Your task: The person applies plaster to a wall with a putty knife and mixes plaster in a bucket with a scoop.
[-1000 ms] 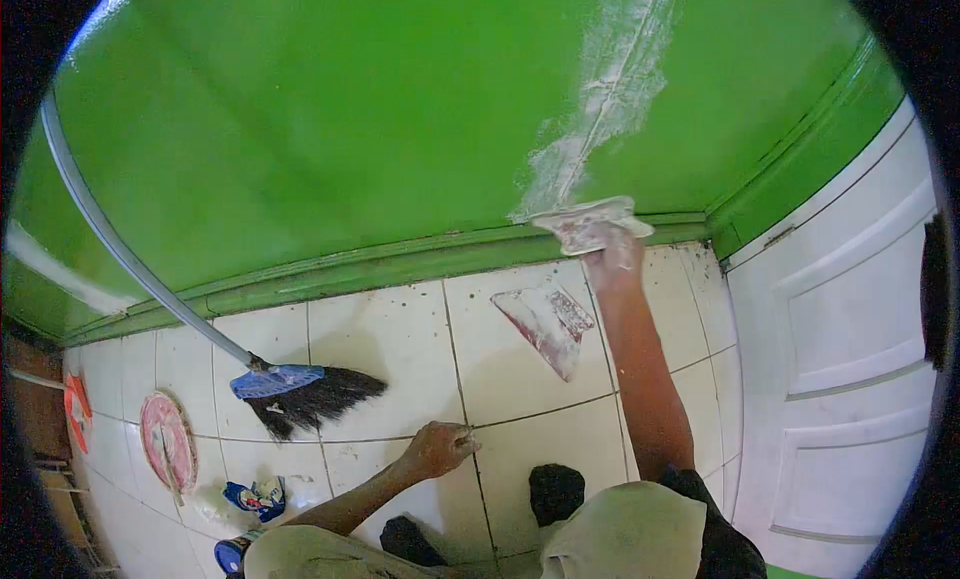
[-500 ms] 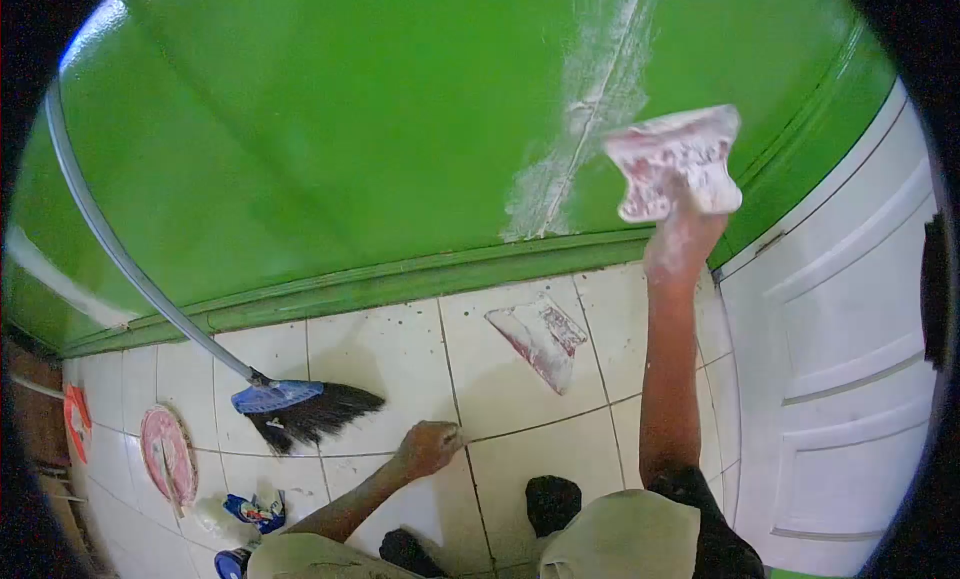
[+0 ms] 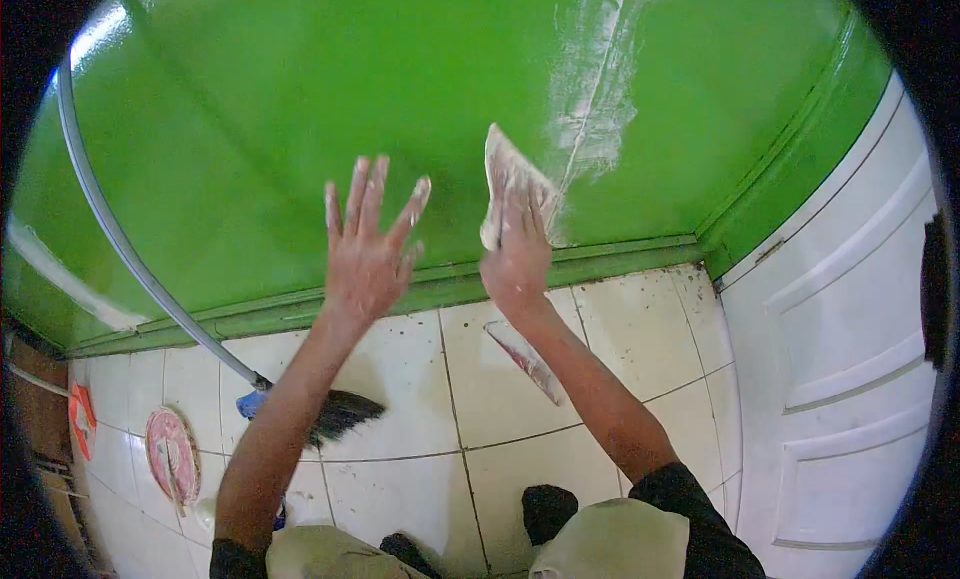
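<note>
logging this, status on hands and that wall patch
Left hand open, fingers spread, raised at green wall. Right hand grips putty-smeared scraper beside white filler streak. Nothing between.

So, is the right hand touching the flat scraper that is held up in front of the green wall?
Touching. The head view shows the right hand with its fingers laid over the scraper, gripping its lower part, no gap between them.

Both forearms are bare, ending in short black sleeves [image 3: 690,499] at the lower edge of the frame. The left hand [image 3: 368,254] and right hand [image 3: 517,259] carry white dusty smears (thickest on the fingertips). Pale khaki trousers [image 3: 610,544] cover the knees, with dark footwear [image 3: 548,509] between them.
</note>
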The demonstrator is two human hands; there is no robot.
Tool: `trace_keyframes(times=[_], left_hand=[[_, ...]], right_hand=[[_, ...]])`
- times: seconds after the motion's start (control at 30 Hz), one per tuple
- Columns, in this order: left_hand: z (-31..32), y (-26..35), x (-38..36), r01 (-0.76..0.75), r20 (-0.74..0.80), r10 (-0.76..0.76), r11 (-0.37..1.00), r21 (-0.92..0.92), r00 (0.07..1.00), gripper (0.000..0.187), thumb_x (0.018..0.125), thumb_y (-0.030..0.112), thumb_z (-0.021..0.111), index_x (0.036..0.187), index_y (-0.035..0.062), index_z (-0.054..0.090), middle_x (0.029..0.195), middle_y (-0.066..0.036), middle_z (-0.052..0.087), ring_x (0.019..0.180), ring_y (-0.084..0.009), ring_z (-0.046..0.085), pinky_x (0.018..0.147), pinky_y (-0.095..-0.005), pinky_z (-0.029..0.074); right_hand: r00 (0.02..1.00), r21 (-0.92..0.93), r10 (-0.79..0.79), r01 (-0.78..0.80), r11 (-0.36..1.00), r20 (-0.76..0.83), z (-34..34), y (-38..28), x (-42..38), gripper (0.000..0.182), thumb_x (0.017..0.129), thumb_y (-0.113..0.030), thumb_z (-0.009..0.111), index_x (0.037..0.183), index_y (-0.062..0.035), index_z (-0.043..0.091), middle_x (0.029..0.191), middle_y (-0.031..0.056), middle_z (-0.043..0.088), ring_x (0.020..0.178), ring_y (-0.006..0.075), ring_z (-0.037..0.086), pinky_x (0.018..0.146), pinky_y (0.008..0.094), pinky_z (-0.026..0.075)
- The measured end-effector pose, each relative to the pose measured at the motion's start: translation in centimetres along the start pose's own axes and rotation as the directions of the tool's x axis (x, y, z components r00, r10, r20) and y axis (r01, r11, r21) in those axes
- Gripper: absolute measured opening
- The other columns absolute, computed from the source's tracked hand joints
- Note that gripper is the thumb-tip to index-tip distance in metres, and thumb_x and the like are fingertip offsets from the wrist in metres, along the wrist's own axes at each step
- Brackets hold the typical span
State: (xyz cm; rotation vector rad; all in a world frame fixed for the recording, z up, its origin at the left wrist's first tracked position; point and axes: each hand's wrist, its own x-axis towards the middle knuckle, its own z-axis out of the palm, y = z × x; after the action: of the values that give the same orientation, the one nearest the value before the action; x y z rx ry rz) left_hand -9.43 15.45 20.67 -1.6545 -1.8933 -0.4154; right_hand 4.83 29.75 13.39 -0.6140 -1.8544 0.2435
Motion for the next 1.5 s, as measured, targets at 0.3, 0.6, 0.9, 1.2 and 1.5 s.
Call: trace_keyframes(times=[0.3,0.6,0.9,1.2,1.5], left_hand=[[-1.3,-1.7,6.9,-0.084,0.025,0.08,0.969,0.231,0.996,0.106,0.064,0.05,0.08,0.151,0.0344,0.021,0.159,-0.011,0.009,0.146,-0.037,0.007,0.11,-0.0708,0.003],[0.5,-1.2,7.5,-0.022,-0.015,0.028,0.957,0.291,1.0,0.108,0.063,0.056,0.078,0.151,0.0354,0.018,0.16,-0.008,0.007,0.146,-0.0361,0.005,0.109,-0.0718,0.001],[1.2,-1.2,7.5,0.014,-0.001,-0.014,0.963,0.268,1.0,0.107,0.064,0.058,0.077,0.151,0.0352,0.02,0.16,-0.009,0.008,0.146,-0.0373,0.004,0.108,-0.0717,-0.001],[1.3,-1.5,7.5,-0.005,-0.012,0.008,0.959,0.283,1.0,0.106,0.063,0.061,0.075,0.151,0.035,0.021,0.16,-0.01,0.008,0.146,-0.0378,0.005,0.107,-0.0731,-0.002],[1.8,-1.2,7.6,0.027,-0.018,-0.023,0.967,0.252,1.0,0.11,0.062,0.059,0.077,0.151,0.035,0.018,0.16,-0.01,0.005,0.146,-0.0406,0.003,0.106,-0.0739,-0.001]], right_hand=[[0.948,-0.109,0.054,-0.092,0.99,-0.314,-2.6,5.3,3.7,0.056,0.086,-0.002,0.05,0.141,0.0043,0.037,0.14,0.0256,0.044,0.13,0.0401,0.043,0.107,0.0477,0.035],[0.996,0.029,-0.031,0.029,0.999,0.084,1.5,2.2,-4.3,0.056,0.093,-0.008,0.046,0.145,0.0051,0.028,0.148,0.027,0.032,0.141,0.0394,0.026,0.117,0.0476,0.019],[0.98,0.073,0.156,-0.148,0.986,-0.125,5.7,4.1,-3.3,0.065,0.088,0.0,0.048,0.148,0.0044,0.021,0.151,0.0265,0.025,0.141,0.0395,0.024,0.116,0.0473,0.019],[0.958,0.522,0.192,-0.055,0.851,-0.213,1.1,0.4,-4.8,0.08,0.074,0.022,0.032,0.149,0.0026,0.017,0.155,0.0203,0.023,0.142,0.0346,0.024,0.118,0.0424,0.015],[0.975,0.107,0.209,-0.201,0.974,-0.072,5.6,-0.2,-3.5,0.074,0.077,0.014,0.042,0.147,0.0083,0.018,0.154,0.0239,0.022,0.143,0.0347,0.02,0.118,0.0427,0.014]])
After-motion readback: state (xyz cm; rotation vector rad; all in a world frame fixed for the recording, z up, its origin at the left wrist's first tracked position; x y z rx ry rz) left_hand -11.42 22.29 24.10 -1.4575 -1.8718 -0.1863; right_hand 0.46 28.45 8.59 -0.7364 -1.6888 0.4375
